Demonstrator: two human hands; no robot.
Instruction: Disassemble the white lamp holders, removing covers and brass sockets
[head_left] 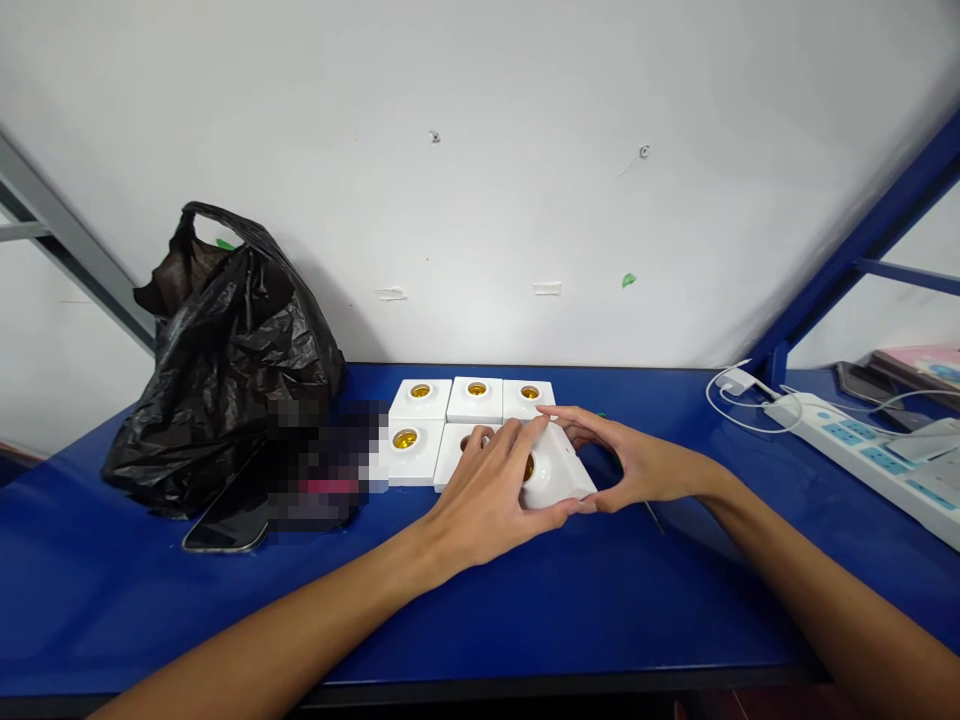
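Note:
A white square lamp holder (559, 465) with a brass screw socket is tilted up between both hands at the front right of a group of similar ones. My left hand (484, 490) spreads over its left side, thumb along the lower edge, fingers across the top. My right hand (637, 460) grips its right edge between thumb and fingers. Beneath my left fingers another lamp holder (448, 465) is partly hidden. Flat behind them lie a back-left holder (401, 405), a back-middle holder (476, 408) and a back-right holder (517, 408). A front-left holder (416, 465) sits beside the covered one.
On the left, a black plastic bag (240, 370) stands by a dark phone (229, 515) on the blue table (480, 620). A thin metal rod (655, 518) lies past my right hand. Right: a white power strip (862, 450) with a white cable (712, 400).

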